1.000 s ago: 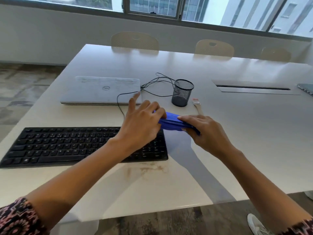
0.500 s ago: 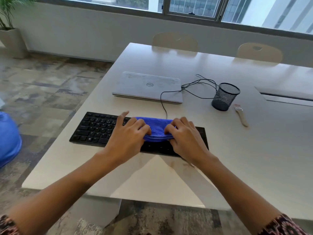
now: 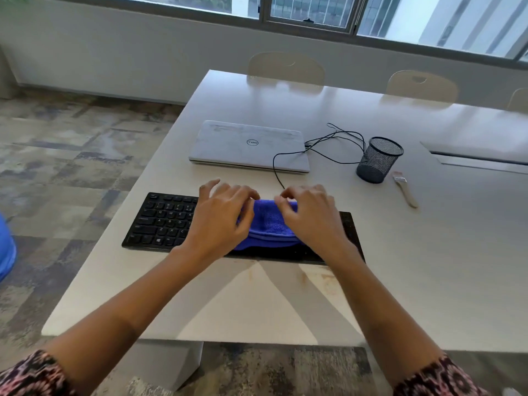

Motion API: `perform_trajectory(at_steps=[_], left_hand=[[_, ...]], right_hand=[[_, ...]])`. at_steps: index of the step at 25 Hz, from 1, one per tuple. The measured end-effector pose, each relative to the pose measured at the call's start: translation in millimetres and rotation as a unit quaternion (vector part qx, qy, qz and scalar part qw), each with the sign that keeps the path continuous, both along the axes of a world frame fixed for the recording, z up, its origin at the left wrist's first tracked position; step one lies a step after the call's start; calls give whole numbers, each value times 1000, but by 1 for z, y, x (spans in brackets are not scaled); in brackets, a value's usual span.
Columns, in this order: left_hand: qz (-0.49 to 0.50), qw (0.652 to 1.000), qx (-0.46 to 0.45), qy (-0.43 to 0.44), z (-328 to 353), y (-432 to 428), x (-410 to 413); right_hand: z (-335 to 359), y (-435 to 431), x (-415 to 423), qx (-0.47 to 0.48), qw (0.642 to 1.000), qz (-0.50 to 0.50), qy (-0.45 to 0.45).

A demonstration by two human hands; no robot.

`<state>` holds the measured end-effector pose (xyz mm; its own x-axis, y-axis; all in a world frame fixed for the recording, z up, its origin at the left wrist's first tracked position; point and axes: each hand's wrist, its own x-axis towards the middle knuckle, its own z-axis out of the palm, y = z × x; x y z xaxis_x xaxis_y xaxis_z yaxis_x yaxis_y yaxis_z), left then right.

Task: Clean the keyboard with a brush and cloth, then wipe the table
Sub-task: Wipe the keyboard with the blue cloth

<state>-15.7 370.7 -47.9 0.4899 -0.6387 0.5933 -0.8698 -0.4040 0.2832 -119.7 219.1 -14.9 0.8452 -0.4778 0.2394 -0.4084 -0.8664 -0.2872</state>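
A black keyboard (image 3: 163,221) lies near the front edge of the white table (image 3: 428,267). A folded blue cloth (image 3: 270,224) rests on the keyboard's middle. My left hand (image 3: 221,221) grips the cloth's left side with curled fingers. My right hand (image 3: 310,218) holds its right side the same way. The hands and cloth hide the keyboard's middle keys. A small brush (image 3: 405,188) with a pale handle lies on the table to the right, apart from both hands.
A closed grey laptop (image 3: 248,145) sits behind the keyboard. A black cable (image 3: 328,144) runs from it past a black mesh pen cup (image 3: 378,160). A cable slot (image 3: 480,161) is at the right. Chairs (image 3: 285,68) stand along the far side.
Both hands carried the blue cloth from the keyboard's right end onto its middle and now bunch it between them. The view has shifted left.
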Motion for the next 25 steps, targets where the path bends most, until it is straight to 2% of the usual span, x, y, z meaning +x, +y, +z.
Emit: perform_trajectory(at_steps=[4,6,11,17,20,25], left_hand=[[83,994,66,5,-14,8,23],[102,989,105,31,-24,17,32],[148,964,203,86,-36,31,47],[151,944,262,129,-35,40,50],[154,939,278,133,-36,41,50],[159,943,273,107,-41,40,50]], right_hand=[[-33,35,25,23,994,-30,102],[-48,51,29,30,991,-51,123],[-58,59,26,8,987,-98,130],[-50,19,2,44,965,-188,176],[-50,21,12,55,959,-221,171],[-54,76,51,30,973,-171,151]])
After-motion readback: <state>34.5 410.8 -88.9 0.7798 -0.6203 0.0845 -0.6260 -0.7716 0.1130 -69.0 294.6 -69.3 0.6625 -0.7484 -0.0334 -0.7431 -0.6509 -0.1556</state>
